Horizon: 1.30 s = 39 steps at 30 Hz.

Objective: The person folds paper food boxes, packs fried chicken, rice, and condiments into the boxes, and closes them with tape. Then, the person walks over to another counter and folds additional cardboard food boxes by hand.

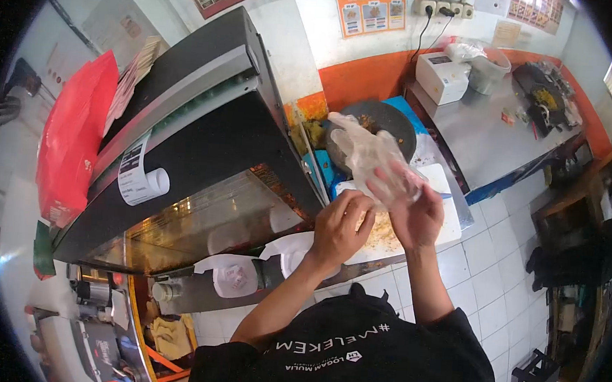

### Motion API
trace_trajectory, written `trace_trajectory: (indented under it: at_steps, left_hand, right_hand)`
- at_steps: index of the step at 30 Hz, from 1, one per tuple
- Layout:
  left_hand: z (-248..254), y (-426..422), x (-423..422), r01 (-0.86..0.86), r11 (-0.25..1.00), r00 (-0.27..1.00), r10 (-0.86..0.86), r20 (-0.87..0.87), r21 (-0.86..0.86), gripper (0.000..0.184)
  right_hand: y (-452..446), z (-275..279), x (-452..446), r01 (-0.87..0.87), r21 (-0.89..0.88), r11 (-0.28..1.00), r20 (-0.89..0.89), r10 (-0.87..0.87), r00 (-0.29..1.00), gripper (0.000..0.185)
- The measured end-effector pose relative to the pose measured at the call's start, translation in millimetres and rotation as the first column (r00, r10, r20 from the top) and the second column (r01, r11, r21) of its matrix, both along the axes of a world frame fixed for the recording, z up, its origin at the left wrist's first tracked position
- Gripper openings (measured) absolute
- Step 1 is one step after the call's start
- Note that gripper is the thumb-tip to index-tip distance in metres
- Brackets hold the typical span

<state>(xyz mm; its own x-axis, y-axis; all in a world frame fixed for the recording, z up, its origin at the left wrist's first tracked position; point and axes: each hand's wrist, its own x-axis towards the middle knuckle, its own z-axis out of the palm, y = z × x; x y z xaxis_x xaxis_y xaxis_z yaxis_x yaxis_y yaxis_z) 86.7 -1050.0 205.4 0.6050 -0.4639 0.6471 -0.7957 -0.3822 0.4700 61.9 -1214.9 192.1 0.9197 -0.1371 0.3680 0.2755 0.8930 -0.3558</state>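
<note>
A clear plastic glove hangs loosely over the fingers of my right hand, its limp finger ends pointing up and left. Through the film my right fingers look stretched out and apart. Close beside it, my left hand is closed, fingers curled in a pinch at the glove's lower edge. Below both hands lies a white cutting board with yellowish crumbs scattered on it. Just beyond the glove is a dark round stone mortar with bits of food in it.
A black display cabinet with a glass front stands at left, bearing a red bag. Paper-lined boxes sit along the counter below it. At right, a steel table carries a white printer and a plastic tub.
</note>
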Motion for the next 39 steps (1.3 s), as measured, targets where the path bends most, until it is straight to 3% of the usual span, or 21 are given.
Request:
trace_trajectory:
  at_steps: [2, 3, 6, 9, 12, 13, 17, 20, 23, 27, 30, 32, 34, 37, 39]
  left_hand:
    - [8, -4, -7, 0.037, 0.999, 0.996, -0.039, 0.082, 0.022, 0.023]
    - [18, -7, -14, 0.059, 0.998, 0.99, -0.061, 0.124, 0.013, 0.019]
    - [6, -6, -33, 0.165, 0.986, 0.975, -0.158, 0.157, -0.032, 0.022]
    - [-3, 11, -58, 0.136, 0.99, 0.983, -0.138, 0.123, 0.025, 0.026]
    - [-2, 39, -72, 0.109, 0.994, 0.993, -0.11, 0.048, 0.022, 0.023]
    - [1, 50, -74, 0.111, 0.994, 0.993, -0.111, 0.039, 0.015, 0.023]
    - [11, 95, -87, 0.191, 0.982, 0.982, -0.191, 0.018, -0.007, 0.023]
    - [22, 138, -97, 0.272, 0.962, 0.962, -0.272, -0.037, -0.015, 0.031]
    - [27, 181, -111, 0.295, 0.955, 0.955, -0.296, -0.022, -0.04, 0.031]
    - [22, 244, -130, 0.325, 0.945, 0.945, -0.326, -0.034, -0.045, 0.026]
    - [32, 303, -147, 0.343, 0.939, 0.935, -0.342, -0.097, -0.01, 0.027]
    - [31, 342, -157, 0.357, 0.933, 0.923, -0.359, -0.139, -0.037, 0.028]
    - [19, 379, -163, 0.369, 0.923, 0.909, -0.382, -0.168, -0.104, 0.026]
    - [-10, 422, -169, 0.399, 0.887, 0.887, -0.438, -0.149, -0.232, 0.022]
    - [-15, 452, -176, 0.391, 0.848, 0.785, -0.51, -0.351, -0.357, 0.021]
  right_hand:
    - [-6, -3, -13, 0.067, 0.012, 0.998, 0.021, -0.068, 0.997, 0.048]
    - [-8, -12, -17, 0.171, -0.122, 0.978, -0.061, -0.179, 0.982, 0.048]
    - [14, -15, -27, 0.175, -0.363, 0.915, -0.377, -0.316, 0.871, 0.068]
    - [38, -2, -31, -0.018, -0.105, 0.994, -0.345, -0.02, 0.938, 0.09]
    - [69, 5, -29, -0.143, -0.072, 0.987, -0.131, 0.133, 0.982, 0.101]
    - [80, 10, -30, -0.161, -0.093, 0.983, -0.174, 0.143, 0.974, 0.112]
    - [126, 25, -30, -0.262, -0.074, 0.962, 0.016, 0.264, 0.965, 0.113]
    - [157, 35, -37, -0.134, -0.35, 0.927, 0.081, 0.172, 0.982, 0.112]
    - [202, 45, -52, -0.035, -0.432, 0.901, 0.153, 0.112, 0.982, 0.115]
    - [262, 66, -73, 0.094, -0.717, 0.691, 0.143, 0.014, 0.99, 0.116]
    - [315, 76, -80, 0.171, -0.743, 0.647, 0.264, 0.049, 0.963, 0.091]
    - [358, 68, -81, 0.178, -0.692, 0.7, 0.297, 0.051, 0.954, 0.085]
    - [391, 72, -87, 0.309, -0.764, 0.566, 0.369, -0.009, 0.929, 0.086]
    - [436, 79, -97, 0.544, -0.804, 0.24, 0.537, -0.098, 0.838, 0.087]
    - [466, 82, -101, 0.643, -0.764, 0.044, 0.635, -0.119, 0.763, 0.089]
